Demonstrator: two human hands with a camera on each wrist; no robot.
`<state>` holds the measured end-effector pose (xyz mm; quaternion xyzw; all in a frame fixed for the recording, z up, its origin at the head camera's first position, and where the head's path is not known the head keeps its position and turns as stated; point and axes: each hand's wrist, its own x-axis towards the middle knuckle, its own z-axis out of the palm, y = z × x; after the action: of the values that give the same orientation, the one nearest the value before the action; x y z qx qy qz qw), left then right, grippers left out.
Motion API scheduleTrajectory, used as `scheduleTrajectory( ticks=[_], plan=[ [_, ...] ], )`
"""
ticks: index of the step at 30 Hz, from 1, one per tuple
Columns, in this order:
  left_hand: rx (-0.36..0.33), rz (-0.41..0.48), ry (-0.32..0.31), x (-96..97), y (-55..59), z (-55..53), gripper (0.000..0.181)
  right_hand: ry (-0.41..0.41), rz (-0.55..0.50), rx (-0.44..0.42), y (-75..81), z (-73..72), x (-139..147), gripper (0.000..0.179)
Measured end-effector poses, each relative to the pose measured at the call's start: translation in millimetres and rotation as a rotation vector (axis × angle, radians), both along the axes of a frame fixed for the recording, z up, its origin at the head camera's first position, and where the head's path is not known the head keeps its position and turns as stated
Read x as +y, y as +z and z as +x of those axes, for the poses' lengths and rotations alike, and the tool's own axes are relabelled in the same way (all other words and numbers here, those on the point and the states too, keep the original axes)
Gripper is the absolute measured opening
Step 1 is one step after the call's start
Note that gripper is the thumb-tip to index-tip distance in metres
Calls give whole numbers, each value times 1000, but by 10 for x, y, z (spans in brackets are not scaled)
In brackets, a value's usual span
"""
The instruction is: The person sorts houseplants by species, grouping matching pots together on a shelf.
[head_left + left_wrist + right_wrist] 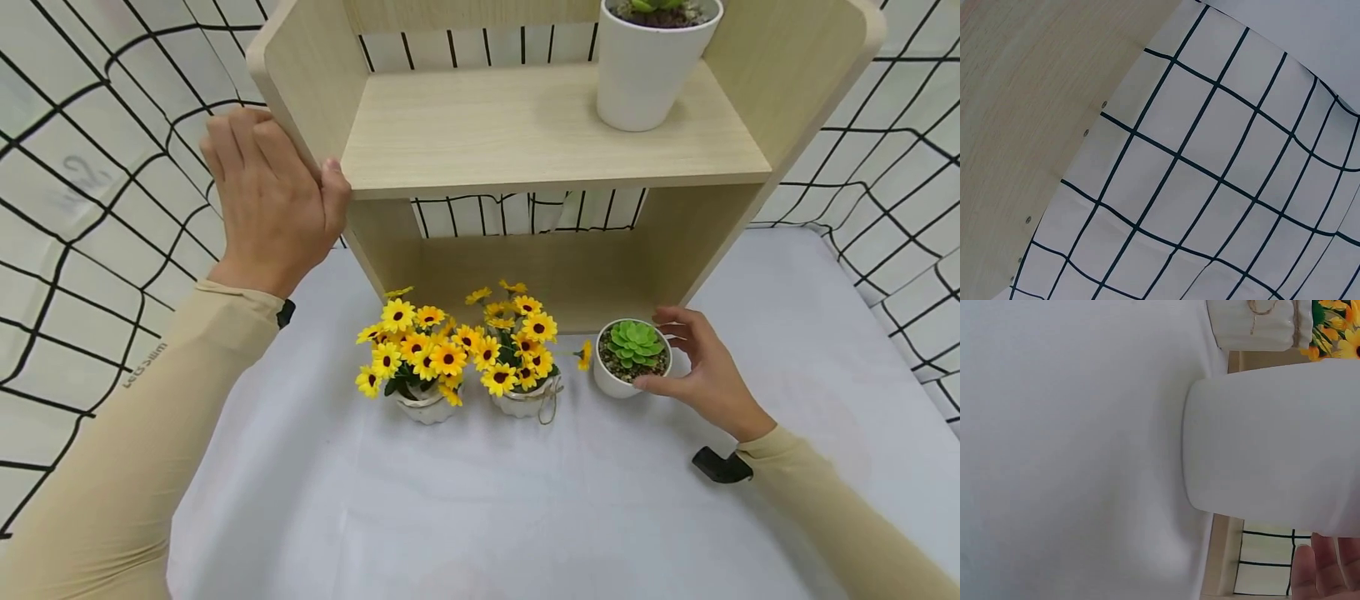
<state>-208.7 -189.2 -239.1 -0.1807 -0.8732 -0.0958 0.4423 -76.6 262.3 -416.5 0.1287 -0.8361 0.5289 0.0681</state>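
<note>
My left hand [273, 192] holds the left side of a light wooden shelf unit [525, 158], its thumb at the front edge and its fingers along the outer side. In the left wrist view only the shelf's side panel [1041, 94] shows, not the hand. My right hand [708, 371] grips a small white pot [613, 382] with a green succulent [635, 342], thumb at the near rim and fingers at the far right. The right wrist view shows the white pot [1266, 444] close up, with fingertips [1329, 569] beside it.
Two white pots of yellow flowers [423, 408] [521, 404] stand left of the succulent, before the lower compartment. A larger white plant pot [648, 71] sits on the upper shelf. Black wire grid [112, 208] lines the sides. White cloth [487, 517] covers the table.
</note>
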Motion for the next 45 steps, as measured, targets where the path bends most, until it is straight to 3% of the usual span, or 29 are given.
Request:
scheduleTrajectory(
  ticks=[23, 45],
  plan=[
    [0, 19, 32, 17, -38, -14, 51, 49, -162, -123, -311, 2, -30, 101],
    [7, 27, 35, 36, -46, -20, 52, 25, -235, -154, -292, 25, -59, 98]
  ],
)
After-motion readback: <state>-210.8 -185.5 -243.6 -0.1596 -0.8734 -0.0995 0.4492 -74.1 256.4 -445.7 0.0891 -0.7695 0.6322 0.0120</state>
